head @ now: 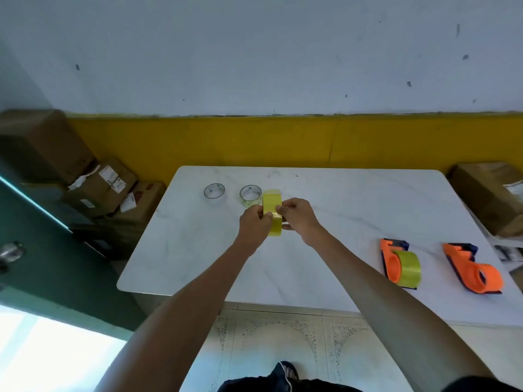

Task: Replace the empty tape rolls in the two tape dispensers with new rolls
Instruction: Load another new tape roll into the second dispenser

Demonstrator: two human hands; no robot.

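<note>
We hold a fresh roll of translucent yellow packing tape above the white marble-patterned tabletop, standing on edge between both hands. Our left hand curls around the roll's left side, thumb and fingers closed on it. Our right hand grips the right side, its fingertips pinching at the roll's outer face, near the tape's surface.

Just behind the roll, two spent clear tape cores lie flat on the table: one just beside the yellow roll, the other further left.

Well to the right, near the table's front edge, sit two orange-and-navy plastic tape dispensers. The nearer dispenser carries a yellow tape roll on its hub. The farther dispenser shows a bare orange hub.

Brown cardboard boxes are stacked left of the table.
</note>
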